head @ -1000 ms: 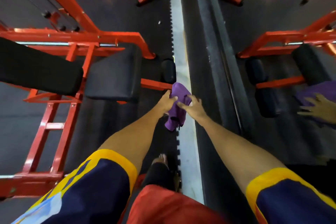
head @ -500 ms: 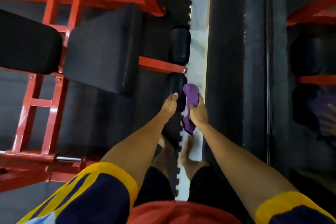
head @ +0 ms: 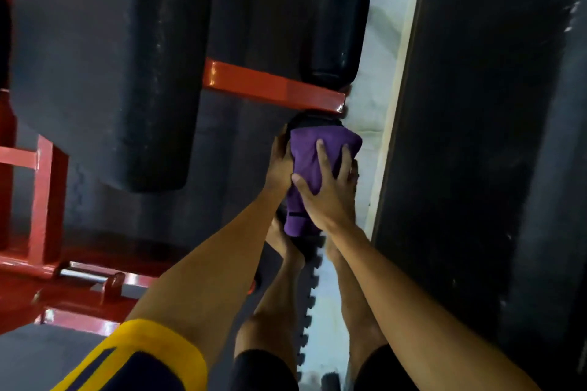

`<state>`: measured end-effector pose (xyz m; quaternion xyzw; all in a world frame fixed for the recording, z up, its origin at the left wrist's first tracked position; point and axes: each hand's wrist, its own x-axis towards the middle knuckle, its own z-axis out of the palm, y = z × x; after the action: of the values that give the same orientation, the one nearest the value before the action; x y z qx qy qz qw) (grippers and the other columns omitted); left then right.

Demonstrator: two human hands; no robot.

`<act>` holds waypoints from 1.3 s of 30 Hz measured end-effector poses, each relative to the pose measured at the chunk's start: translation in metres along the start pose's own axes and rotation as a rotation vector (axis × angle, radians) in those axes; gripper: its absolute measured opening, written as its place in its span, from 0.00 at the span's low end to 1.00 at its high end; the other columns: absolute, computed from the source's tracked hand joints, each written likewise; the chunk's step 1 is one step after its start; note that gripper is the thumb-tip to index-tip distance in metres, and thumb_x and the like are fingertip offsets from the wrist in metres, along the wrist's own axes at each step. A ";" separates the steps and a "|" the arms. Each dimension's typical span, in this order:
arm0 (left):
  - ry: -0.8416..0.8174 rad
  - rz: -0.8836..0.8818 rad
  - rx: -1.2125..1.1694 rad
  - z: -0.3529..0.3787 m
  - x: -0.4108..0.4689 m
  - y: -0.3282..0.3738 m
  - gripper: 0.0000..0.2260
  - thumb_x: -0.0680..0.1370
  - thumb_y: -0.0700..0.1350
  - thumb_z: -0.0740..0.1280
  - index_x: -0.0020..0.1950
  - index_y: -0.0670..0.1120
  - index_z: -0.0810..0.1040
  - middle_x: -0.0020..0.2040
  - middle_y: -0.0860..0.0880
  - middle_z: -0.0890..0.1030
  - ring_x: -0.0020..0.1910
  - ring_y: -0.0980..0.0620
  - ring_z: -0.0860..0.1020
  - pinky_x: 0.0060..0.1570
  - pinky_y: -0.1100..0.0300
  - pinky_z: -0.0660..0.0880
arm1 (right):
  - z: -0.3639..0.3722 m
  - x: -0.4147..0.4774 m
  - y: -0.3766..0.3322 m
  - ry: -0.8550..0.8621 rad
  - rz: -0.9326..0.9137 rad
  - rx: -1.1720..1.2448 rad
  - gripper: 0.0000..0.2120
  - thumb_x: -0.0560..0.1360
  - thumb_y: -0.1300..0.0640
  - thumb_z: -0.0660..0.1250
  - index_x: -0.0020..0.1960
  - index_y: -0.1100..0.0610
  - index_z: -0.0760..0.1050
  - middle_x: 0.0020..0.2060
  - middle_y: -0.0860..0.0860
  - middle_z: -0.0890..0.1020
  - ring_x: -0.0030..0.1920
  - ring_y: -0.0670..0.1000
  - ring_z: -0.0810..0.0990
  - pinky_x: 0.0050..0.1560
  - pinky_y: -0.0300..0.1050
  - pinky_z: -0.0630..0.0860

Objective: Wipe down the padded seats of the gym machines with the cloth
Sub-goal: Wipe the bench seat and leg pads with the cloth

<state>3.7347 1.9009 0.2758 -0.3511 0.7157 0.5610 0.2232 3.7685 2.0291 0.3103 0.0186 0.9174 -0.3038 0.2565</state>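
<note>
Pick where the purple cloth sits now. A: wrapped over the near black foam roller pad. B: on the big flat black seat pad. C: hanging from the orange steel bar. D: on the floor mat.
A: the purple cloth covers the near black foam roller pad, gripped there by the left hand and right hand.

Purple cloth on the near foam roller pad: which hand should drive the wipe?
Likely right. The right hand grips the purple cloth from above, fingers spread; the left hand cups the left side of the foam roller pad.
</note>
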 end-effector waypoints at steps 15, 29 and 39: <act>0.035 0.080 -0.031 0.014 0.003 -0.013 0.28 0.81 0.64 0.53 0.81 0.60 0.56 0.79 0.56 0.65 0.75 0.52 0.68 0.71 0.55 0.67 | 0.000 0.061 -0.012 0.225 0.386 0.451 0.32 0.80 0.34 0.57 0.81 0.40 0.54 0.79 0.54 0.62 0.73 0.62 0.69 0.62 0.56 0.73; 0.037 0.128 0.000 0.011 0.001 -0.010 0.27 0.81 0.65 0.52 0.81 0.63 0.54 0.80 0.59 0.61 0.76 0.54 0.64 0.73 0.52 0.64 | 0.008 0.060 0.012 0.223 0.295 0.652 0.30 0.79 0.35 0.58 0.79 0.40 0.58 0.75 0.50 0.69 0.71 0.56 0.73 0.66 0.53 0.74; 0.029 0.046 -0.111 0.010 0.007 -0.011 0.32 0.77 0.70 0.56 0.79 0.59 0.60 0.77 0.54 0.69 0.74 0.52 0.69 0.75 0.47 0.65 | 0.036 0.014 0.020 0.247 -0.033 0.265 0.28 0.81 0.32 0.53 0.80 0.37 0.58 0.82 0.53 0.52 0.79 0.61 0.60 0.69 0.64 0.73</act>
<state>3.7374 1.9071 0.2611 -0.3544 0.6946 0.5997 0.1797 3.7765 2.0230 0.2681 0.0746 0.8940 -0.4216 0.1320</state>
